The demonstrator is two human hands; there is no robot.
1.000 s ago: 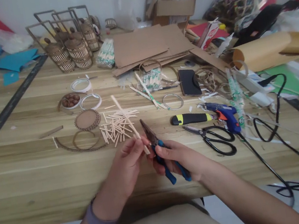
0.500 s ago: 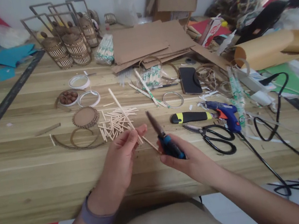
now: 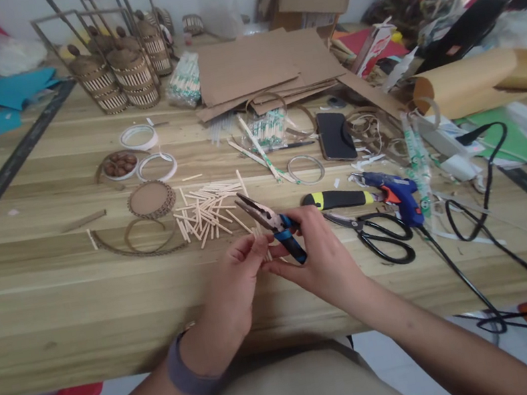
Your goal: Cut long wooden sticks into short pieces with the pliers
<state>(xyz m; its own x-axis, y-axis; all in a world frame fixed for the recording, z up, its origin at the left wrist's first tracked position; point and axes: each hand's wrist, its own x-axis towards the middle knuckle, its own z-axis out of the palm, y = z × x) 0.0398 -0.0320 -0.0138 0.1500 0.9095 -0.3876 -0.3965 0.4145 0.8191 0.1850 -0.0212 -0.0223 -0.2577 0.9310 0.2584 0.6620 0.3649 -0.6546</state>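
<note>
My left hand (image 3: 235, 283) is closed, its thumb and fingers pinching a thin wooden stick (image 3: 259, 233) that is partly hidden behind the pliers. Wrapped in my right hand (image 3: 326, 251) is a pair of long-nosed pliers (image 3: 266, 216) with black and blue handles, their jaws pointing up and left. The fingertips of both hands almost meet. Just beyond them lies a loose pile of short cut wooden sticks (image 3: 205, 214). A round brown cardboard piece (image 3: 150, 198) with a braided rim rests left of the pile.
On the right are black-handled scissors (image 3: 384, 238), a yellow-black handled tool (image 3: 339, 199), a blue glue gun (image 3: 397, 195) with its cord, and a phone (image 3: 335, 136). Tape rolls (image 3: 138, 137), a bowl of brown beads (image 3: 120, 165), cardboard sheets (image 3: 247, 69) and lidded baskets (image 3: 135, 77) stand farther back.
My hands have come together. The pliers have moved left and now cross in front of the stick. My left hand has shifted right with the stick, which stands more upright.
</note>
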